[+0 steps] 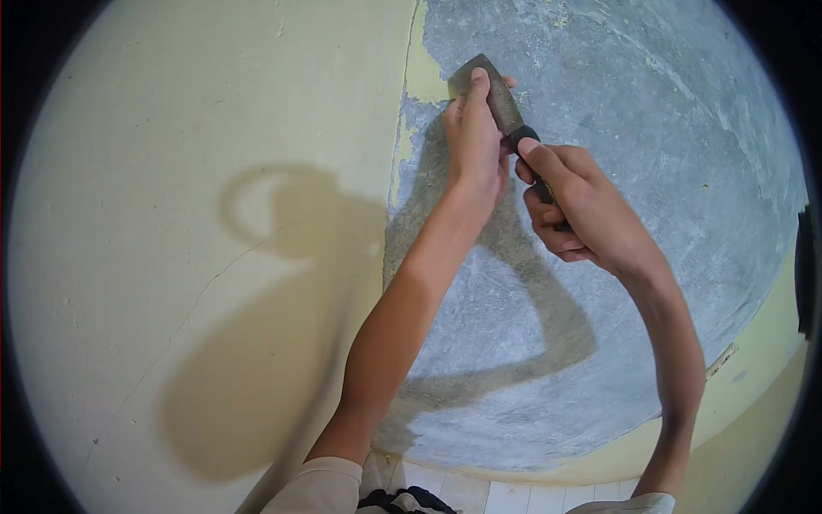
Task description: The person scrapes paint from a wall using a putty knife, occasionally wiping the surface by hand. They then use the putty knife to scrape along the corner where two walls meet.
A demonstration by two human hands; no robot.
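A scraper (503,103) with a worn, dull blade and a black handle is held against the wall near the top middle. My right hand (582,206) is wrapped round its handle, thumb along the top. Higher up, my left hand (473,146) grips the blade, its thumb pressed on the flat face and its other fingers partly hidden behind. The blade's tip lies by a ragged patch of pale yellow paint (424,75) at the border with the bare grey wall (651,171).
To the left stretches a pale yellow wall (171,103) with a thin slanting crack (205,291). Shadows of my head and arms fall across both surfaces. Light floor tiles (514,497) show at the bottom, and a dark object (805,274) stands at the right edge.
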